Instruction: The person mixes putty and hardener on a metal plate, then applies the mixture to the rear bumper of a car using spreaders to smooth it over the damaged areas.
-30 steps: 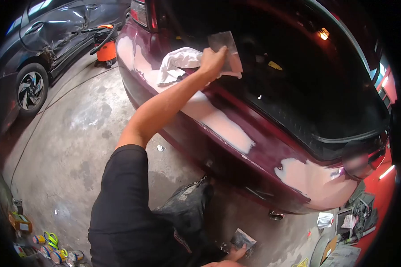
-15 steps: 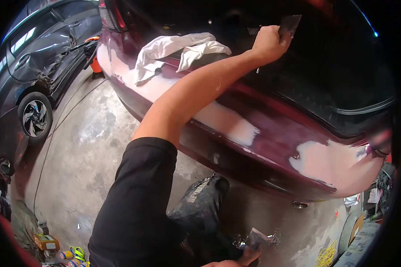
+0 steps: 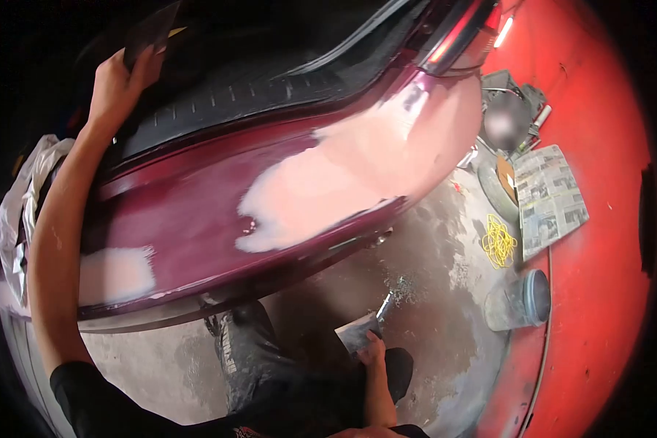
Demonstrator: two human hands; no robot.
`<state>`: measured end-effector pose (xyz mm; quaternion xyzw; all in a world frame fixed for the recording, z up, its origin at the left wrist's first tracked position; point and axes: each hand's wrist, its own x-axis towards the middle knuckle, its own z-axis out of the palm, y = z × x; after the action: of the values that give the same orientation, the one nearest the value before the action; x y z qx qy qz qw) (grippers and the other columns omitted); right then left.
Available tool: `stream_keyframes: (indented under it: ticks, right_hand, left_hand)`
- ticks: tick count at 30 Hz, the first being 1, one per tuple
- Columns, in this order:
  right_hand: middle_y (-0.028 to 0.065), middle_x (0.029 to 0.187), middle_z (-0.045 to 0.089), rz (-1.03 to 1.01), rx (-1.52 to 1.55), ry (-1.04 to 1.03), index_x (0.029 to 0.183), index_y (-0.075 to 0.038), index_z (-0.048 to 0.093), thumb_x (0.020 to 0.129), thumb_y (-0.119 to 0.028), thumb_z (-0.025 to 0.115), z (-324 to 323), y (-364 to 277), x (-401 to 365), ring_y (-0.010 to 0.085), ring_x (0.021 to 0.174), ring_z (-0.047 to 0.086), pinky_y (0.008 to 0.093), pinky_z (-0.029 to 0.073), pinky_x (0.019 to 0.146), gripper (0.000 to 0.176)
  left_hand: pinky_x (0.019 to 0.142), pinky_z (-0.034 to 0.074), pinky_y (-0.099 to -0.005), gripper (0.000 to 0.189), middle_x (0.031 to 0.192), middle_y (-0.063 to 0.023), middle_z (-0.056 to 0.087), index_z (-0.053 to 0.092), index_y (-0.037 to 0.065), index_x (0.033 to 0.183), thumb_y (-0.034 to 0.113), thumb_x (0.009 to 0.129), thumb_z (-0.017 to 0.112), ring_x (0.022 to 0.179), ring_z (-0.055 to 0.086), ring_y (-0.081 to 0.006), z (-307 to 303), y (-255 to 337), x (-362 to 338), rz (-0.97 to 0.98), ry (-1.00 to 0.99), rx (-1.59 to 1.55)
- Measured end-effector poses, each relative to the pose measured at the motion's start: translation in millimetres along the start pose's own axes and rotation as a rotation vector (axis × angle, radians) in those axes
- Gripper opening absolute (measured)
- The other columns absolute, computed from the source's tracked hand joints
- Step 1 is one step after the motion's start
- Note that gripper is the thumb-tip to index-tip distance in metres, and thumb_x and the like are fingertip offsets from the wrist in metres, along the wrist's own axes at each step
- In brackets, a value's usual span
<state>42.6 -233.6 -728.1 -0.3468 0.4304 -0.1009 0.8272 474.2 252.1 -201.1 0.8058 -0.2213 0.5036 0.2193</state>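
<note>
My left hand point(image 3: 126, 86) is raised at the top left over the car's dark rear opening, closed on a thin dark sheet point(image 3: 150, 31). Low in the middle, my right hand point(image 3: 373, 350) grips a grey flat piece point(image 3: 356, 333) above the floor, beside my leg. Between them stretches the dark red rear bumper point(image 3: 197, 219), which bears pale, matte patches point(image 3: 328, 186). A white cloth point(image 3: 13, 219) hangs over the bumper at the far left, partly behind my left arm.
At the right, a red wall point(image 3: 598, 241) rises beside the wet concrete floor point(image 3: 431, 321). Along it are newspaper point(image 3: 551, 201), a coil of yellow cord point(image 3: 498, 241), a bucket point(image 3: 517, 301) and a hose. A lit tail light point(image 3: 452, 36) is at the top.
The view has swung right, bringing the red wall and bucket in. The cloth and my left arm now appear farther left. Both hands still hold their flat pieces.
</note>
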Motion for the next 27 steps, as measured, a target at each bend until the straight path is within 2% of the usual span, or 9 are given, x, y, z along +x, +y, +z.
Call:
stream_keyframes:
  ticks: [6,10,13,16,17,19,22,25,27]
  right_hand:
    - [0.0142,0.107,0.064,-0.044,0.076,-0.033,0.119,0.001,0.055,0.089,-0.008,0.056,4.5,5.6,16.0,0.0352,0.093,0.067,0.0498,0.055,0.076,0.031]
    - [0.0141,0.109,0.063,-0.015,0.089,-0.016,0.120,-0.002,0.055,0.089,-0.009,0.055,4.9,6.7,21.4,0.0362,0.097,0.065,0.0496,0.056,0.078,0.031]
    - [0.0138,0.110,0.063,-0.018,-0.021,0.140,0.119,-0.005,0.055,0.090,-0.011,0.054,0.7,13.4,41.1,0.0355,0.099,0.065,0.0493,0.056,0.079,0.030]
    - [0.0142,0.110,0.063,-0.448,-1.050,0.037,0.118,-0.004,0.056,0.092,-0.015,0.053,-42.4,34.5,79.9,0.0344,0.098,0.066,0.0497,0.056,0.080,0.029]
    - [0.0144,0.110,0.063,-0.396,-0.975,-0.018,0.118,-0.004,0.056,0.092,-0.016,0.054,-38.8,32.9,78.1,0.0345,0.098,0.066,0.0499,0.056,0.080,0.029]
    - [0.0150,0.109,0.064,-0.050,-0.301,-0.041,0.118,-0.005,0.057,0.091,-0.018,0.054,-18.3,22.7,74.4,0.0346,0.097,0.066,0.0502,0.056,0.081,0.030]
    - [0.0158,0.108,0.064,0.003,-0.299,-0.037,0.117,-0.005,0.058,0.090,-0.021,0.056,-6.6,15.3,72.2,0.0347,0.097,0.066,0.0508,0.055,0.081,0.031]
    - [0.0166,0.107,0.065,0.006,-0.370,-0.047,0.116,-0.006,0.060,0.090,-0.024,0.057,3.6,14.4,76.8,0.0349,0.096,0.066,0.0513,0.054,0.081,0.032]
    - [0.0171,0.106,0.065,0.005,-0.409,-0.063,0.115,-0.007,0.060,0.089,-0.025,0.058,8.8,15.7,80.1,0.0350,0.095,0.066,0.0516,0.054,0.082,0.032]
  left_hand:
    - [0.063,0.048,-0.0348,0.037,0.068,-0.0181,0.061,0.064,-0.004,0.088,0.032,0.096,0.058,0.062,0.063,-0.0249,-30.2,39.0,-2.3,-0.125,-0.108,-0.047]
    - [0.064,0.048,-0.0360,0.033,0.071,-0.0152,0.062,0.066,-0.001,0.089,0.030,0.096,0.057,0.062,0.060,-0.0272,-17.5,31.6,-3.2,-0.073,-0.090,-0.203]
    - [0.066,0.050,-0.0417,0.033,0.078,-0.0197,0.065,0.067,0.000,0.091,0.031,0.096,0.057,0.072,0.065,-0.0364,-12.8,27.2,-2.2,-0.083,-0.077,-0.116]
    - [0.064,0.050,-0.0468,0.037,0.083,-0.0231,0.066,0.067,0.000,0.092,0.034,0.096,0.056,0.082,0.066,-0.0399,-14.7,29.1,0.4,-0.133,-0.138,-0.048]
    - [0.058,0.050,-0.0453,0.035,0.080,-0.0219,0.067,0.069,0.005,0.087,0.035,0.095,0.053,0.076,0.065,-0.0386,-19.0,37.8,2.7,-0.211,-0.207,0.152]
    - [0.056,0.051,-0.0434,0.025,0.077,-0.0178,0.068,0.069,0.007,0.081,0.028,0.090,0.057,0.072,0.067,-0.0338,-47.1,45.8,0.9,-0.140,-0.269,0.268]
    - [0.054,0.053,-0.0404,0.013,0.072,-0.0116,0.069,0.069,0.011,0.072,0.017,0.081,0.062,0.066,0.069,-0.0267,-42.8,46.5,6.4,0.065,-0.241,0.233]
    - [0.070,0.050,-0.0450,0.031,0.078,-0.0152,0.067,0.069,0.006,0.078,0.032,0.091,0.057,0.076,0.066,-0.0355,-16.4,29.1,-0.1,0.002,-0.073,0.115]
    - [0.071,0.047,-0.0452,0.027,0.080,-0.0125,0.067,0.070,0.007,0.082,0.030,0.090,0.057,0.078,0.066,-0.0324,-6.4,27.0,-0.4,-0.002,-0.027,0.071]
